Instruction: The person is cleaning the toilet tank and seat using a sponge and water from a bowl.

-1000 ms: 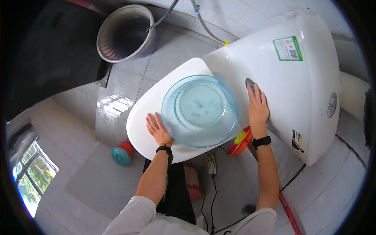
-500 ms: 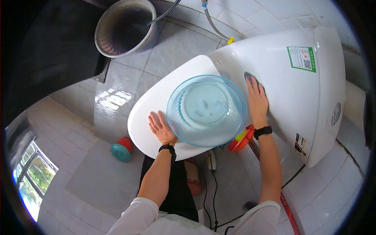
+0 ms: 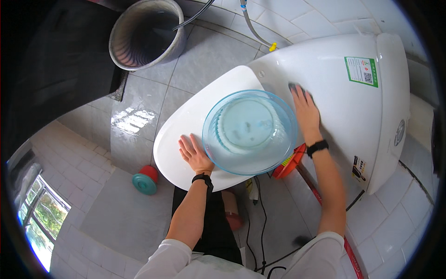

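A white toilet point(image 3: 346, 100) has its lid point(image 3: 174, 132) down, and a clear blue basin of water point(image 3: 251, 162) sits on that lid. My left hand point(image 3: 196, 154) lies flat on the lid with spread fingers, just left of the basin, holding nothing. Beyond the basin's right side, my right hand point(image 3: 306, 114) presses a dark grey cleaning pad point(image 3: 292, 87) against the sloping toilet body. Most of the pad is hidden under the fingers, so its exact kind cannot be made out.
A large grey bucket point(image 3: 176, 49) stands at the upper left with a hose point(image 3: 195, 17) over its rim. An orange brush head point(image 3: 290, 165) with a red handle point(image 3: 353, 258) leans by the toilet. A red-and-green plunger-like object point(image 3: 145, 181) and black cables point(image 3: 262, 232) are on the floor.
My right hand and the pad have shifted very slightly upward along the toilet, the right forearm swinging outward. My left hand stays on the lid. The whole view has moved a little.
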Tool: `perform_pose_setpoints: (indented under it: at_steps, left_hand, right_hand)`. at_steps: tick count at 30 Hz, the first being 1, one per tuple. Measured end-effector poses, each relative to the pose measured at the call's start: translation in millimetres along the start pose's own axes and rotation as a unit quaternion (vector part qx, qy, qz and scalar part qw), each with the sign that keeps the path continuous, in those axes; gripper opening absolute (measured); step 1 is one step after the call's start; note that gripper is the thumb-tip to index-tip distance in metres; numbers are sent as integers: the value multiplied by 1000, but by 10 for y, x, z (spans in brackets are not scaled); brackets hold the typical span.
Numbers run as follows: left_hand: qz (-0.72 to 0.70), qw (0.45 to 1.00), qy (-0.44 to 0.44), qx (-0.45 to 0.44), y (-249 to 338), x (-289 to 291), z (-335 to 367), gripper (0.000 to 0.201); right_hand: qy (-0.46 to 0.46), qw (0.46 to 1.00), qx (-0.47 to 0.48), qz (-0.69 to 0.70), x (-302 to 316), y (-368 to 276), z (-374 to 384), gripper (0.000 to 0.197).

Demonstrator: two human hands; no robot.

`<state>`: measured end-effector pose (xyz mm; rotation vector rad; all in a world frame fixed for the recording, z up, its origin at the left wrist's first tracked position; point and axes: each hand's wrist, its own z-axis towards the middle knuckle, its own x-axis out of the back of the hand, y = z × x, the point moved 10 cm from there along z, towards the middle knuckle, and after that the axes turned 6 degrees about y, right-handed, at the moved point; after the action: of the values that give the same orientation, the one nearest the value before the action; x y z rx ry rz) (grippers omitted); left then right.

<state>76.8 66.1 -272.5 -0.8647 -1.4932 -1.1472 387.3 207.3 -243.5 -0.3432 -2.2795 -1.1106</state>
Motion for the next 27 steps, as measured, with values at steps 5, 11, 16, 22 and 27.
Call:
perform_pose_setpoints:
  at_steps: [5, 11, 16, 22, 27]
  left_hand:
    - [-19, 1000, -11, 5, 28, 20, -6, 63]
    - [-5, 1000, -10, 8, -119, 4, -15, 61]
    - [-19, 1000, -6, 4, -14, -13, -25, 60]
    - [-14, 1000, -14, 3, -64, -45, -35, 63]
    - [-26, 1000, -4, -2, 13, 7, -19, 63]
  right_hand:
    - [16, 999, 30, 0, -346, -342, -539, 49]
    - [-38, 998, 11, 53, 103, -19, 426, 49]
    - [1, 1000, -24, 4, 260, 289, 800, 52]
    - [17, 998, -9, 53, 7, -51, 579, 52]
    - [94, 980, -57, 167, -171, -245, -13, 44]
